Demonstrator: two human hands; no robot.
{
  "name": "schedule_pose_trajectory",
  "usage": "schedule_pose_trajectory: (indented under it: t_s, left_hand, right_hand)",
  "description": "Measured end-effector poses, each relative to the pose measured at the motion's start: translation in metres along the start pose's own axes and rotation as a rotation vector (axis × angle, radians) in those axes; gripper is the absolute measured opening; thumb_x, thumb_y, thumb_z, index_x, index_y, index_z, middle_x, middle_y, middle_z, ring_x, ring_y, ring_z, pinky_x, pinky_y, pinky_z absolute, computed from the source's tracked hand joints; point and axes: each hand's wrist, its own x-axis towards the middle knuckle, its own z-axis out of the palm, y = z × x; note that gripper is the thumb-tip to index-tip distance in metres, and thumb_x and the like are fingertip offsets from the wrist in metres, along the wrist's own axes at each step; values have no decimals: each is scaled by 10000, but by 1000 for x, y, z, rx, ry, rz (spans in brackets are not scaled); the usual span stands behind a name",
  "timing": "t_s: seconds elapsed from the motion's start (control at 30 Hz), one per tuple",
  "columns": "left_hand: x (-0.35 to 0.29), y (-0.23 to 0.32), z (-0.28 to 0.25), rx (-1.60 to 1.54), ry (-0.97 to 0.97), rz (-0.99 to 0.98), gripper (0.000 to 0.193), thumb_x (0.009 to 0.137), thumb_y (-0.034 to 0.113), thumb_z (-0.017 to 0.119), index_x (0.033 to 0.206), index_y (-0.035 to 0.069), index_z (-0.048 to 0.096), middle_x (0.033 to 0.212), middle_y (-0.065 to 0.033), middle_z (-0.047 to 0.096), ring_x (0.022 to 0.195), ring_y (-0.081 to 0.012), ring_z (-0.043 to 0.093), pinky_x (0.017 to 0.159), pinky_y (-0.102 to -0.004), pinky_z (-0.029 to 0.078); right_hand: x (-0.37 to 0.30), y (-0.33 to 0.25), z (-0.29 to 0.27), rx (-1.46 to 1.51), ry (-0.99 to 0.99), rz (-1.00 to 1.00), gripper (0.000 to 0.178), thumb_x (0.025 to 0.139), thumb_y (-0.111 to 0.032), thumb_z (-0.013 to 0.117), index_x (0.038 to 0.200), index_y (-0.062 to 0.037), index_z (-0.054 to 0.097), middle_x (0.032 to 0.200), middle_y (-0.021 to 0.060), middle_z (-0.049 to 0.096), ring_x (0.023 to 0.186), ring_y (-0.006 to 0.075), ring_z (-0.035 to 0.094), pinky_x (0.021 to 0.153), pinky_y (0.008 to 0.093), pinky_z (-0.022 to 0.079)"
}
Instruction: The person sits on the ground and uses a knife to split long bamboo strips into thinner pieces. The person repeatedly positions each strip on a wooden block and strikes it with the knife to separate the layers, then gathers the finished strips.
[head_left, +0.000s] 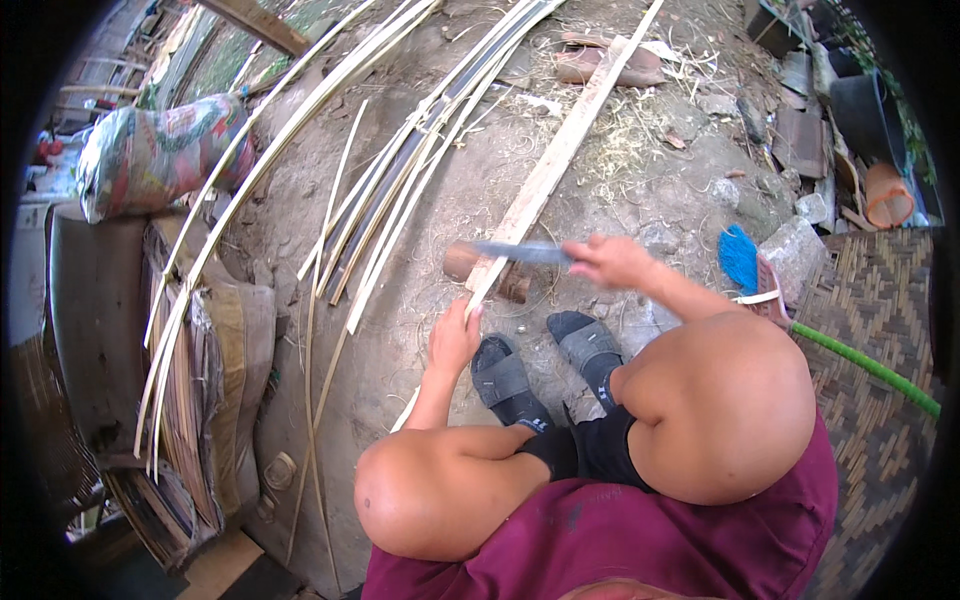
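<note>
Long grey metal blade [525,252], smooth. Long pale wooden strip [562,152], matt. Short brown wooden block [460,262], rough. Maroon cloth shirt [600,540], matt. Tan woven mat [870,300], coarse.

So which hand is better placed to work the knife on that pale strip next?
Likely the right hand: it grips the knife, which crosses over the pale strip; the left hand holds the strip.

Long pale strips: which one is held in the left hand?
The strip crossing the short log into the left hand, near the knife in the right hand; the other strips lie farther left, touched by neither hand.
</note>
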Motion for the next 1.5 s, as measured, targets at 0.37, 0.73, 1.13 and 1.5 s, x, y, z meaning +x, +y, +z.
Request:
schedule_pose_trajectory:
  t_s: [0.37,0.73,1.13,1.5]
  left_hand:
    - [-2,-4,-15,-111,-174,-123,412,1030,345,438,879,14,632,765,-233,654,790,-440,640,701,-524,483]
    - [3,-3,-7,-108,-91,-67,366,1022,315,476,865,27,638,755,-215,650,745,-432,640,668,-493,483]
    - [-80,-71,-36,-152,-238,-204,411,1020,354,491,864,19,670,656,-152,619,578,-260,620,575,-396,465]
    - [-56,-64,-6,-499,-344,-300,466,1031,383,488,781,26,654,586,-17,569,501,-105,479,490,-296,393]
  right_hand:
    - [-2,-8,-11,239,106,315,421,962,-411,561,1261,-116,590,1056,211,690,898,430,677,848,495,534]
    - [-16,-15,58,143,320,-58,390,980,-462,523,1293,-230,543,836,203,629,736,404,655,632,508,540]
    - [9,23,19,55,273,123,436,974,-449,530,1298,-163,584,929,197,696,848,393,678,738,494,546]
    - [-3,7,24,-48,141,-98,389,991,-442,507,1274,-191,594,901,181,689,878,348,691,792,479,552]
